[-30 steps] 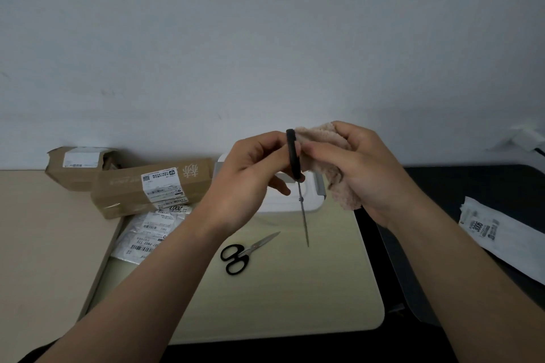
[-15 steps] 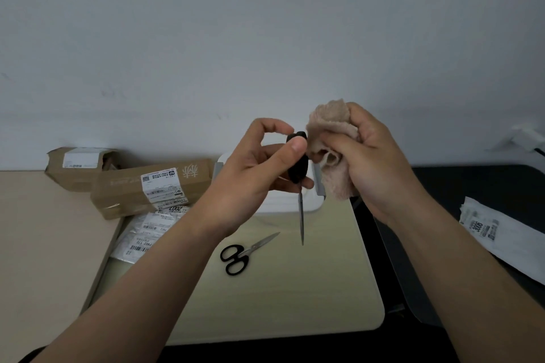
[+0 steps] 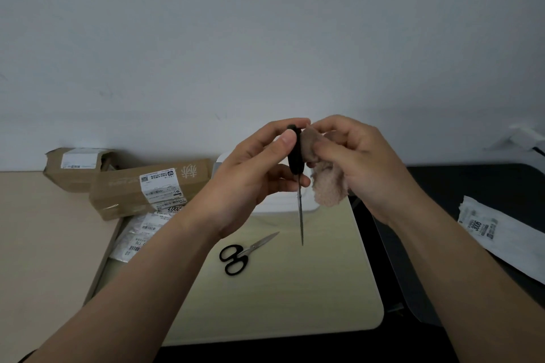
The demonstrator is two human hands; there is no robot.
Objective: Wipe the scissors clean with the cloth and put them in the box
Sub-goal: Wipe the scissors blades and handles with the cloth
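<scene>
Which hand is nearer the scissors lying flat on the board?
Left. The left hand, holding the other scissors, is raised above the flat scissors; the right hand, holding the cloth, is farther to their right.

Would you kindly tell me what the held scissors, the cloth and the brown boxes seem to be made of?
Held scissors: handles look like matte black plastic; blades like bare steel, grey with faint sheen. Cloth: fuzzy pinkish-beige fabric, perhaps terry or microfibre, given its nap. Brown boxes: matte kraft cardboard, creased, with white paper labels.
</scene>
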